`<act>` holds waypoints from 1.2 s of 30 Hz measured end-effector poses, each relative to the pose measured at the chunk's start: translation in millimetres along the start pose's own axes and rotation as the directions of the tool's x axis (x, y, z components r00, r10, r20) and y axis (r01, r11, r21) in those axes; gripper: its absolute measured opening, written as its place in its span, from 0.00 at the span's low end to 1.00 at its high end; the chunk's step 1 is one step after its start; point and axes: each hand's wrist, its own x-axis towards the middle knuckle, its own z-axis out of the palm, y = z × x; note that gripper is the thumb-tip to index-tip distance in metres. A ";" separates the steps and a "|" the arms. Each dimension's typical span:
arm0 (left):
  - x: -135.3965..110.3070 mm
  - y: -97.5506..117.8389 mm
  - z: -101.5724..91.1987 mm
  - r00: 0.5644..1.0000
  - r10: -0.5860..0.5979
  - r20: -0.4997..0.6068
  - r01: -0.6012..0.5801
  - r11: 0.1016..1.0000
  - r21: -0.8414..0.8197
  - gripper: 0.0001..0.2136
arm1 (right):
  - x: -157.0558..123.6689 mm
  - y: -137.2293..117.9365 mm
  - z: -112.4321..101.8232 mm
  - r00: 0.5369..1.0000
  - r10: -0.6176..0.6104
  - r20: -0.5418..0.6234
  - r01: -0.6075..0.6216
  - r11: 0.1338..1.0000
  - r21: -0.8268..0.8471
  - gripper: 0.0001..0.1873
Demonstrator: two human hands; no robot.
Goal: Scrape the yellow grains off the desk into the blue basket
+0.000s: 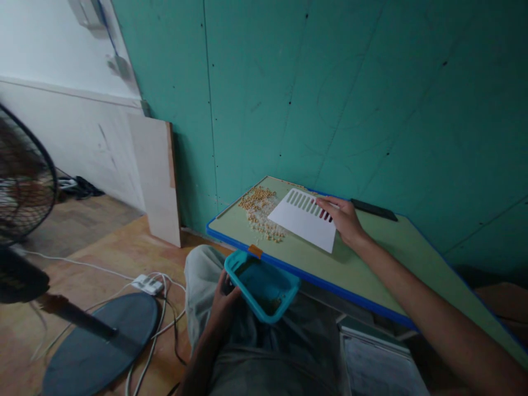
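Observation:
In my right hand (340, 220) is a white slotted plastic scraper (304, 224), its slots toward the wall and its flat part slanting over the table. Yellow beans (259, 199) mixed with pale grains (264, 220) lie spread on the tabletop to the left of the scraper. Below the table's front edge, my left hand (226, 294) grips the left side of a teal plastic basket (264, 286) over my lap. A small amount of something lies inside the basket, too dark to make out.
The table (371, 253) has a blue edge with an orange clip (254, 251) on it. A dark bar (373, 209) lies at its back by the green wall. On the left floor stand a fan (99, 341) and a power strip (147, 284) with loose cables.

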 end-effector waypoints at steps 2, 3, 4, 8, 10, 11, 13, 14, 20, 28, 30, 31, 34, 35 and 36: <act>0.7 -0.6 -0.9 1.000 0.017 0.013 -0.017 1.000 0.003 0.35 | -0.3 0.8 -1.6 0.999 -0.038 0.002 0.038 0.999 -0.039 0.24; 0.6 -0.5 -0.7 1.000 0.014 0.015 -0.014 1.000 0.004 0.36 | -2.3 1.8 -4.6 0.999 -0.043 -0.001 0.043 0.997 -0.058 0.24; 0.1 0.0 -0.1 1.000 0.008 0.013 -0.009 1.000 0.007 0.37 | -4.7 2.9 -8.4 0.999 -0.040 -0.006 0.039 0.997 -0.072 0.24; -4.0 5.8 4.7 0.999 0.020 0.032 -0.022 0.998 0.059 0.40 | -10.6 3.9 -18.6 0.999 -0.024 -0.026 0.022 0.995 -0.093 0.24; -5.5 8.7 5.6 0.998 0.038 0.052 -0.043 0.995 0.087 0.40 | -9.7 1.8 -18.0 1.000 -0.018 -0.023 0.015 0.995 -0.096 0.25; -5.7 9.3 5.1 0.998 0.042 0.054 -0.047 0.994 0.101 0.40 | -8.9 0.2 -16.9 1.000 -0.019 -0.017 0.018 0.995 -0.098 0.25; -4.4 8.3 1.9 0.998 0.035 0.055 -0.042 0.990 0.133 0.38 | -7.8 -3.3 -14.9 0.999 -0.042 0.001 0.041 0.993 -0.107 0.25; -3.2 6.8 -0.6 0.998 0.028 0.058 -0.037 0.987 0.154 0.36 | -7.7 -5.1 -14.3 0.998 -0.059 0.013 0.060 0.992 -0.112 0.25; 2.8 -1.9 -11.8 0.998 -0.001 0.056 -0.012 0.975 0.221 0.34 | -9.6 -9.5 -15.7 0.994 -0.107 0.037 0.111 0.985 -0.132 0.26; -7.0 13.0 0.0 0.996 -0.007 0.094 -0.016 0.971 0.238 0.36 | -10.8 -5.4 -13.7 0.992 -0.097 0.082 0.108 0.985 -0.137 0.25; -9.0 14.7 2.1 0.995 -0.007 0.098 -0.015 0.974 0.226 0.38 | -11.2 -4.5 -13.2 0.992 -0.094 0.083 0.105 0.985 -0.137 0.25; -9.5 15.0 2.7 0.995 -0.007 0.098 -0.015 0.975 0.223 0.40 | -11.3 -4.1 -13.1 0.992 -0.093 0.086 0.104 0.985 -0.138 0.25; -9.6 14.8 3.3 0.995 0.001 0.102 -0.023 0.977 0.213 0.44 | -11.2 -2.4 -13.0 0.991 -0.089 0.098 0.101 0.986 -0.135 0.24; -9.2 14.5 3.2 0.994 0.005 0.111 -0.028 0.978 0.207 0.45 | -11.3 -1.8 -12.9 0.991 -0.087 0.104 0.100 0.986 -0.131 0.24; -8.7 14.3 2.9 0.993 0.009 0.121 -0.034 0.979 0.201 0.45 | -11.4 -1.3 -12.8 0.990 -0.086 0.110 0.100 0.987 -0.127 0.23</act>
